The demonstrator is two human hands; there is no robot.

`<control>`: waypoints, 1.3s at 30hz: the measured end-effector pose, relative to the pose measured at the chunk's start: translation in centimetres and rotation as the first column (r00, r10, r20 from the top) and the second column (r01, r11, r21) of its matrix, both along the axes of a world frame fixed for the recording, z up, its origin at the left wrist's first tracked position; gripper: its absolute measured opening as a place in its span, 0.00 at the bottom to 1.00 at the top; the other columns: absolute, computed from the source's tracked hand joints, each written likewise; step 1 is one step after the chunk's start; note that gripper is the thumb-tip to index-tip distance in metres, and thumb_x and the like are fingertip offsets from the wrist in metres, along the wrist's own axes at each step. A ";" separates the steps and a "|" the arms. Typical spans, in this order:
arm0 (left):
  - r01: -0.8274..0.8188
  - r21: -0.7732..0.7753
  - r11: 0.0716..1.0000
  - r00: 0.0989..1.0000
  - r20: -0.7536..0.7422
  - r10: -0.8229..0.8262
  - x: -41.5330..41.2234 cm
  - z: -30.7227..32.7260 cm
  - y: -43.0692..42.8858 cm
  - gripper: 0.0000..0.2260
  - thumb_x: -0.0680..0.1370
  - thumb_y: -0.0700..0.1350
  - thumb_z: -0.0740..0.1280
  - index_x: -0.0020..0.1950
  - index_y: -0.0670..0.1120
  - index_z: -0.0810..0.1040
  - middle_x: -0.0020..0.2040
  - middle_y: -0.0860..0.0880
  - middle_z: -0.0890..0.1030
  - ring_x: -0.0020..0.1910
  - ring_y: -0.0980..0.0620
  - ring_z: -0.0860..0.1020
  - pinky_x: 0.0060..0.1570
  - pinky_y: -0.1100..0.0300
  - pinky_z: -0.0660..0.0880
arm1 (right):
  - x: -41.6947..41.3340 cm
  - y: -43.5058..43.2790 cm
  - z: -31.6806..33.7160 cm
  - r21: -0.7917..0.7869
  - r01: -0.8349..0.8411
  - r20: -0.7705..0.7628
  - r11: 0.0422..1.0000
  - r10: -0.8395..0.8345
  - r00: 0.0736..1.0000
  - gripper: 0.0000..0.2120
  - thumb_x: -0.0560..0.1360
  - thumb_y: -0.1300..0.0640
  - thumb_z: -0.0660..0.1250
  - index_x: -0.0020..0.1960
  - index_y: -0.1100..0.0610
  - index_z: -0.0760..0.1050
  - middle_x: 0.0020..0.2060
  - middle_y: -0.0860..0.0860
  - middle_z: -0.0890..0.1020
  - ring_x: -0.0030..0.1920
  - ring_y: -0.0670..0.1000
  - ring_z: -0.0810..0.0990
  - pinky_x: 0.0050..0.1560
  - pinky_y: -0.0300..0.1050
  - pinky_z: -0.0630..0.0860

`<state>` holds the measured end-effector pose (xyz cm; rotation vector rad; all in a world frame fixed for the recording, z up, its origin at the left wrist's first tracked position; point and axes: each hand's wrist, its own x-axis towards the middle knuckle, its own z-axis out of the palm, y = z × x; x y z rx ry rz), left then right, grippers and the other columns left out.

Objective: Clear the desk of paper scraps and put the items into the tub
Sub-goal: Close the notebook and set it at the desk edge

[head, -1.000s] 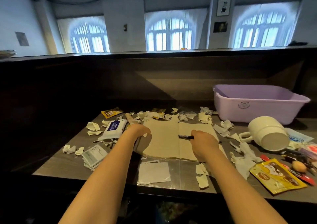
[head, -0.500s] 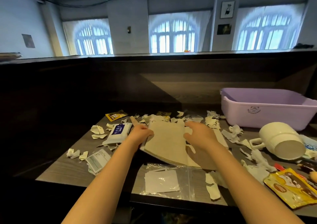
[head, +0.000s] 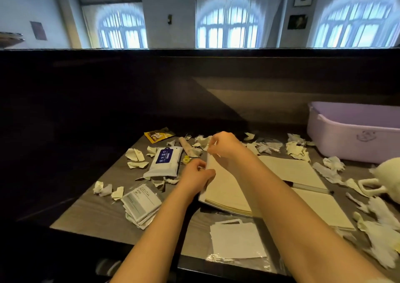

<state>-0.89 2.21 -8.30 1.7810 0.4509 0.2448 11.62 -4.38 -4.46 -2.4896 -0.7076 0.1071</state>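
1. The left hand [head: 195, 175] has its fingers curled around the left edge of the open notebook [head: 287, 170]. The right hand [head: 225, 145] crosses over and pinches the upper left corner of the same side. Both hands hold only the notebook.
2. The notebook lies in the middle of the desk [head: 91, 213], and its left half is lifted a little. The tub [head: 350, 139] stands at the far right, well apart from both hands.
3. I judge that the step is to fold the left half over and close the notebook. It is better to hold the whole stack of pages, not one sheet, so that nothing bends or tears.
4. A pen [head: 309, 188] lies across the right side, near the fold. If the notebook closes on it, it can roll out during carrying; better to take it out first, or to keep the notebook level.
5. Paper scraps [head: 136, 155] lie on the left, and more scraps [head: 296, 149] between the notebook and the tub.
6. A wipes pack [head: 164, 162], a stack of sachets [head: 140, 204] and a plastic bag [head: 238, 239] lie near the hands. A white mug [head: 387, 174] lies on its side in front of the tub, so the way there should pass above it.
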 end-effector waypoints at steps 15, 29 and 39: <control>0.006 0.055 0.998 1.000 -0.020 -0.005 0.1 -0.3 0.1 0.10 0.72 0.42 0.67 0.52 0.44 0.73 0.46 0.45 0.78 0.43 0.48 0.76 0.36 0.59 0.72 | 3.3 -3.6 0.6 -0.066 0.110 0.140 0.992 -0.100 0.985 0.18 0.79 0.58 0.62 0.68 0.51 0.71 0.63 0.53 0.76 0.61 0.56 0.75 0.60 0.51 0.75; 0.004 0.225 0.974 0.998 -0.056 0.009 -1.1 4.7 -2.0 0.01 0.71 0.38 0.65 0.41 0.41 0.74 0.30 0.44 0.72 0.27 0.50 0.68 0.28 0.63 0.65 | -3.6 -19.1 0.0 -0.110 0.097 0.000 0.989 -0.098 0.995 0.14 0.75 0.55 0.68 0.60 0.52 0.77 0.57 0.50 0.79 0.54 0.50 0.77 0.54 0.42 0.75; 0.149 0.154 0.977 0.987 0.039 -0.156 1.2 10.9 -8.8 0.08 0.77 0.45 0.66 0.55 0.45 0.75 0.42 0.48 0.77 0.35 0.55 0.75 0.34 0.65 0.75 | -5.2 -20.9 -1.5 -0.053 0.133 0.064 0.990 -0.129 0.990 0.14 0.78 0.53 0.62 0.63 0.50 0.75 0.60 0.50 0.79 0.58 0.51 0.76 0.59 0.46 0.74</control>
